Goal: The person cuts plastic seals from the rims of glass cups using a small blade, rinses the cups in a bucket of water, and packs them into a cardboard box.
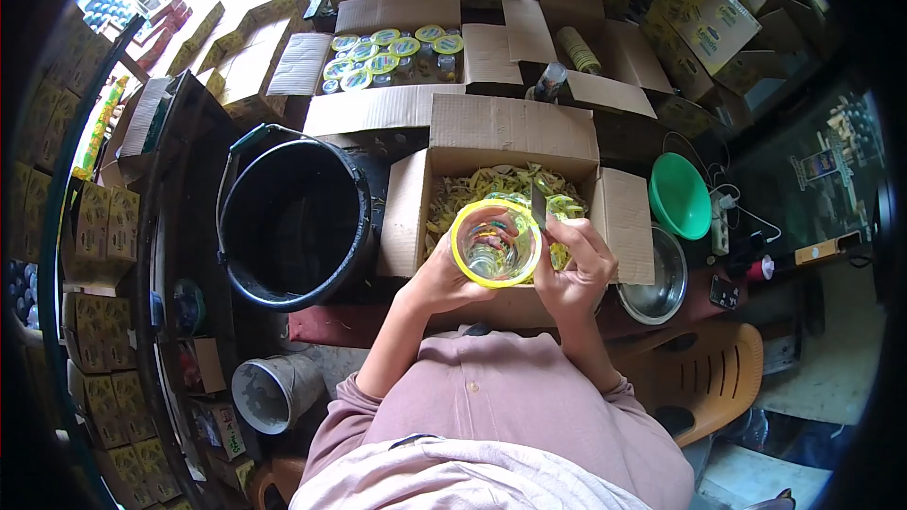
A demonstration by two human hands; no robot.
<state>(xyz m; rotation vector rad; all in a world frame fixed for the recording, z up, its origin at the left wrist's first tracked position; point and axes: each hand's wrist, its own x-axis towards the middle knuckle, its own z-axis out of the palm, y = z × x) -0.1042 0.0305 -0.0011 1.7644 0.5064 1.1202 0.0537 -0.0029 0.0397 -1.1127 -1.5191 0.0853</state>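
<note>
A clear plastic cup with a yellow rim is tilted with its open mouth toward me. My left hand is closed around its left side. In my right hand a small flat dark blade points up, pinched between thumb and fingers, right beside the cup's rim. Both hands are over an open cardboard box. Inside it lies a heap of thin yellow-green strips, with clear plastic cups partly visible behind my hands.
A large black bucket stands left of the box. Beyond are a carton of yellow-lidded cups and an open carton with stacked cups. To the right are a green bowl, a metal basin and an orange chair.
</note>
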